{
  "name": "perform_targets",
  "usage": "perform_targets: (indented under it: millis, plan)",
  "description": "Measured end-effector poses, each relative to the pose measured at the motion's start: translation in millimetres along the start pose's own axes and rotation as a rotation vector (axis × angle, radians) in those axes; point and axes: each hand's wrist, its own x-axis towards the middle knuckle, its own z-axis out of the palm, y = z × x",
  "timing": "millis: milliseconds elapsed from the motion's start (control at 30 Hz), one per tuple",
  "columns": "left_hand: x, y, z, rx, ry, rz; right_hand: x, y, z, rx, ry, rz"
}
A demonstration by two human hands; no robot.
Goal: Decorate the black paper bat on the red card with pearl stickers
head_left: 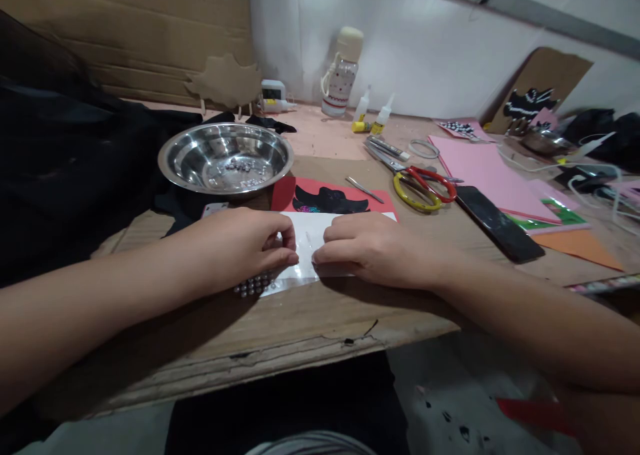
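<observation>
Both hands rest on a clear plastic sheet (310,251) at the near bench (310,315) edge; left hand (240,245) and right hand (373,248) pinch it with curled fingers (silver beads (255,285) show under the left); steel bowl (226,158) far left; scissors (420,185) far right.

White wall (425,48) stands behind the worn wooden table (310,321); cardboard sheet (125,28) leans left of the wall.
</observation>
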Motion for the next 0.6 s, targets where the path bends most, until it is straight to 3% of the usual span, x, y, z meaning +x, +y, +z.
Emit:
perform_targets:
  millis: [367, 600]
  plan:
    - [-0.5, 3.7, -3.4, -0.015, -0.017, -0.012, -3.4, 5.1, -4.1, 0.189, 0.021, 0.038]
    - [0.1, 5.5, -4.7, -0.012, -0.016, -0.012, -3.1, 3.9, -3.1, 0.167, 0.010, 0.008]
